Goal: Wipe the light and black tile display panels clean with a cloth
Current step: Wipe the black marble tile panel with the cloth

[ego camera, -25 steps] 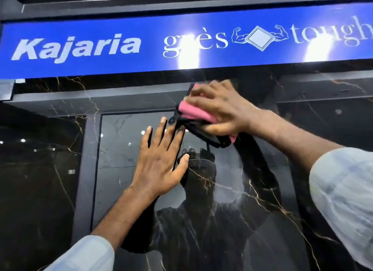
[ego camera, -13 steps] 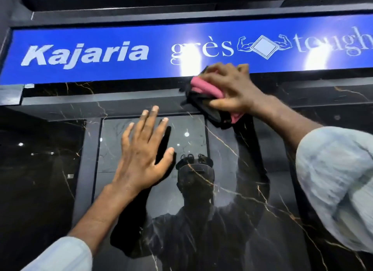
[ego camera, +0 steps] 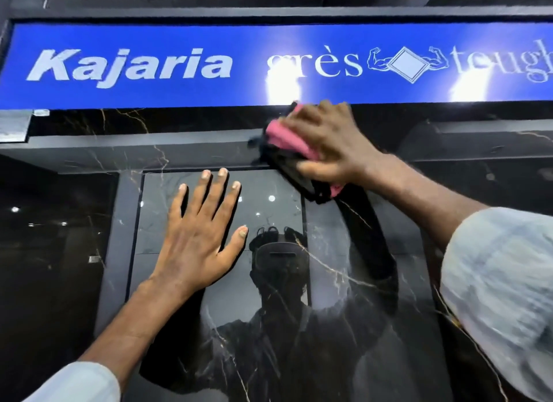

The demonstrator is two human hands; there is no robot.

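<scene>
Your left hand (ego camera: 197, 237) lies flat on the black tile panel (ego camera: 344, 341), fingers spread, holding nothing. Further right, your right hand (ego camera: 329, 141) grips the pink-and-black cloth (ego camera: 285, 139) against the panel's top edge, just below the blue sign (ego camera: 134, 93). You look mid-wipe; next, likely sweep down across the lower face.

The glossy black tile panel (ego camera: 419, 267), veined with gold, stands upright below a blue sign (ego camera: 239, 93) at twelve o'clock. The left hand (ego camera: 194, 240) rests flat on it, fingers spread. At about one o'clock from that hand, a pink-and-black cloth (ego camera: 287, 144) is pressed against the panel's top edge, gripped by the right hand (ego camera: 332, 144).
</scene>
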